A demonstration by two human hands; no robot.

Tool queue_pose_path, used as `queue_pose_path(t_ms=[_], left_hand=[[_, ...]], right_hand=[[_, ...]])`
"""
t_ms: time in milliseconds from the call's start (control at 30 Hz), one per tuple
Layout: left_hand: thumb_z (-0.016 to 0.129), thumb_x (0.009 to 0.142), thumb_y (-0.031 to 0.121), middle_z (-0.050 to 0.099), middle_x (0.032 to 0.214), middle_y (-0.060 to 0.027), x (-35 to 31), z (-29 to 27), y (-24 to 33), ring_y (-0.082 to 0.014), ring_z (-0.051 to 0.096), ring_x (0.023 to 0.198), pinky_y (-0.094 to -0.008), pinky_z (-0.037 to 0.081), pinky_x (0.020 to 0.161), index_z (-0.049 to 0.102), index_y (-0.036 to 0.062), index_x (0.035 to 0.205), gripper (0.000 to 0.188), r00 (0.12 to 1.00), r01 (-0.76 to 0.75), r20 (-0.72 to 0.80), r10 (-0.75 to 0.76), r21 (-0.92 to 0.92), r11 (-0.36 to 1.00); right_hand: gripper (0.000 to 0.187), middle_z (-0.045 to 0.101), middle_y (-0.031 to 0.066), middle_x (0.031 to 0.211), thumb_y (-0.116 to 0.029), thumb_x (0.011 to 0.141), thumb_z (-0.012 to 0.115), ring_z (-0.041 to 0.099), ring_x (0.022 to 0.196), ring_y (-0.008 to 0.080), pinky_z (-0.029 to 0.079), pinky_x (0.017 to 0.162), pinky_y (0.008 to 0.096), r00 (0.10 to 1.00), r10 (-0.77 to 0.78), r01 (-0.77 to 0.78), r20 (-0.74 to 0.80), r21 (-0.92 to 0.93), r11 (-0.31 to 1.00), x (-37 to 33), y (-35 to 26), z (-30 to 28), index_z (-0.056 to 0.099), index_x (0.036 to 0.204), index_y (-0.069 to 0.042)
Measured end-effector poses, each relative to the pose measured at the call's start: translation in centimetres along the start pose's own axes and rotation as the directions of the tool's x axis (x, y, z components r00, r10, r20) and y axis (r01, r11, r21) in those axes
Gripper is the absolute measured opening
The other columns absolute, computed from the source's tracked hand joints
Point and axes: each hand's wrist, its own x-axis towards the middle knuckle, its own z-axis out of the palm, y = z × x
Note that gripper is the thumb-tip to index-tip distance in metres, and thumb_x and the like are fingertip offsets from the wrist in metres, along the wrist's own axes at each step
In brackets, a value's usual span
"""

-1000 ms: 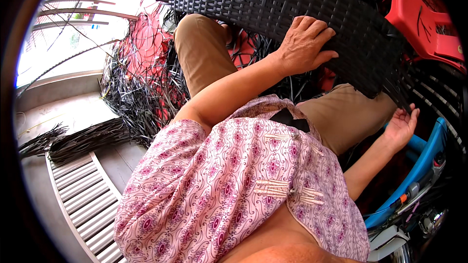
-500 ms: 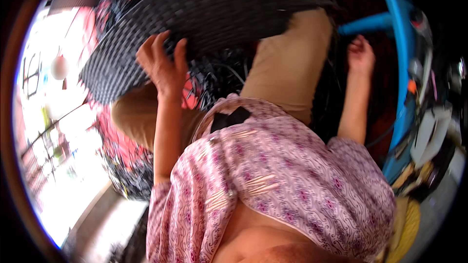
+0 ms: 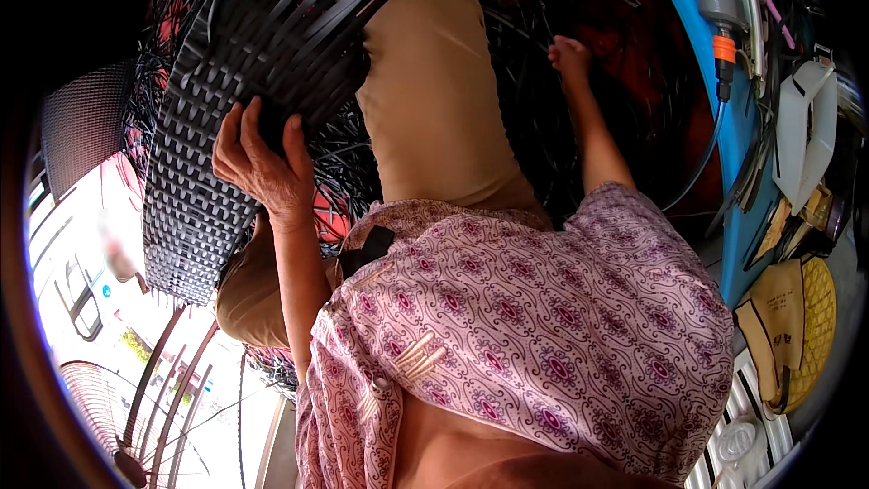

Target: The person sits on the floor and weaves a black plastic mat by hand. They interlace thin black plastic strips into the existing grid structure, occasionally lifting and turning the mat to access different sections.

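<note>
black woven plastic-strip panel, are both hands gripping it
No, only the left hand grips the black woven plastic-strip panel; the right hand reaches away into the loose black strips apart from it.

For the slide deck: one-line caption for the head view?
Left hand grips a black woven plastic-strip panel over the lap; right hand reaches into loose black strips.

Woven black panel (image 3: 231,118) fills upper left, pressed against left hand (image 3: 258,167); no gap between them. Tan-trousered leg (image 3: 430,100) blocks centre, hard beside panel edge. Tangle of loose black strips (image 3: 520,81) crowds space between leg and right hand (image 3: 568,54). Blue frame (image 3: 738,181) walls off right side, hose and fittings (image 3: 720,14) hanging along it. Narrow dark channel open between right forearm and blue frame. Open bright ground at lower left, below panel.
</note>
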Motion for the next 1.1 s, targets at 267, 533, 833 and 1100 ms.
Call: queue_pose_path(t_ms=[267,533,833,1100], left_hand=[[0.063,0.095,0.039,0.054,0.131,-0.0158,0.0,0.5,0.1,-0.0332,0.048,0.119,-0.0487,0.034,0.102,0.059,0.0048,0.13,0.049,1.0,0.005,0.018,-0.005,0.021,1.0],[0.064,0.076,0.079,0.043,0.136,-0.0185,-0.1,-0.1,-0.3,-0.0357,0.04,0.125,-0.0511,0.03,0.108,0.052,0.0005,0.137,0.101,0.987,0.032,0.16,-0.036,0.028,0.999],[0.067,0.077,0.075,0.043,0.137,-0.0166,0.1,0.1,-0.1,-0.0356,0.042,0.126,-0.0509,0.035,0.106,0.055,0.0025,0.131,0.091,0.984,0.075,0.159,-0.078,0.023,0.997],[0.07,0.076,0.074,0.044,0.131,-0.0159,0.5,0.1,-0.1,-0.036,0.045,0.121,-0.0504,0.039,0.103,0.055,0.0019,0.127,0.09,0.98,0.09,0.177,-0.094,0.033,0.995]], right_hand=[[0.024,0.073,0.0051,0.092,-0.013,0.094,0.065,0.066,0.071,0.0105,0.052,0.061,0.0241,0.686,-0.708,0.676,0.166,-0.505,0.537,7.5,-2.7,4.8,0.069,0.116,-0.004],[0.023,0.073,0.0057,0.095,-0.013,0.096,0.066,0.067,0.074,0.0107,0.054,0.064,0.0237,0.857,-0.315,0.2,0.408,0.3,0.933,6.2,-10.2,19.7,0.068,0.116,-0.003],[0.022,0.071,0.0047,0.088,-0.011,0.091,0.067,0.066,0.072,0.0091,0.052,0.061,0.021,0.81,-0.258,0.283,0.527,0.034,0.958,7.1,-12.2,34.6,0.069,0.11,0.0],[0.021,0.073,0.0147,0.08,-0.026,0.072,0.079,0.071,0.074,0.0307,0.056,0.068,0.042,0.528,-0.6,0.85,0.601,-0.378,0.368,8.2,-9.7,38.3,0.075,0.083,-0.008]])
